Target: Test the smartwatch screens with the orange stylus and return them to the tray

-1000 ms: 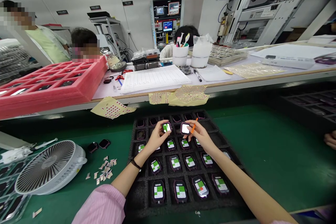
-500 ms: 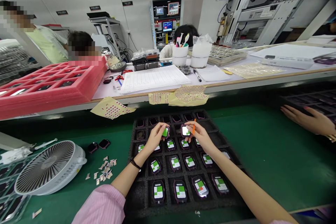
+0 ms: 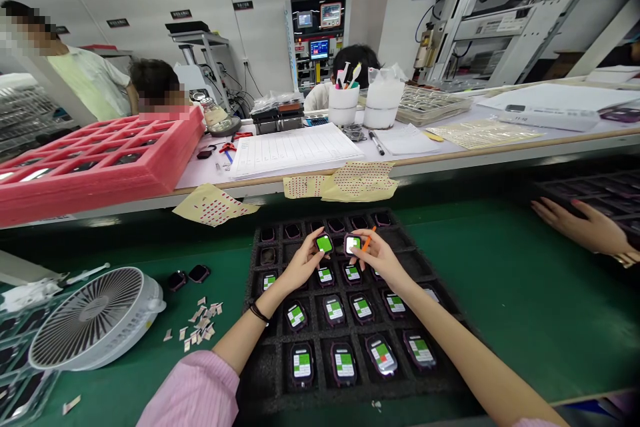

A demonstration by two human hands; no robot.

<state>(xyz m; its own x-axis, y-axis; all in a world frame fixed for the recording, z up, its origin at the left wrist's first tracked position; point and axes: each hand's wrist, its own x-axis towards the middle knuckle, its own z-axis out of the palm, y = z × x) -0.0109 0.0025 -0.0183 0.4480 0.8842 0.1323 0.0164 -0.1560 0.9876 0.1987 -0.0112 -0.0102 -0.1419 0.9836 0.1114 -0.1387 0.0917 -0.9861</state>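
My left hand (image 3: 304, 260) is closed on a smartwatch body (image 3: 324, 243) whose lit screen is mostly green. Beside it, my right hand (image 3: 376, 255) grips a second smartwatch body (image 3: 351, 244) with a white and green screen, its thumb on the lower part of the screen. A thin orange stick (image 3: 369, 238) is also in the right hand's fingers. Both watches are held above a black foam tray (image 3: 265, 373). Several more strapless watches, such as one lit watch (image 3: 344, 364), lie in its compartments; those in the far row have dark screens.
A white fan (image 3: 95, 320) stands left on the green mat, near small loose pieces (image 3: 203, 327) and two dark watches (image 3: 199, 273). Across the back runs a raised shelf with a pink foam tray (image 3: 165, 167) and papers. At right, another person's hand (image 3: 590, 227) touches a dark tray.
The watch in my left hand has shifted right and turned its screen more toward me, showing more green. My right thumb has moved onto its watch's screen, and the orange stick tilts more.
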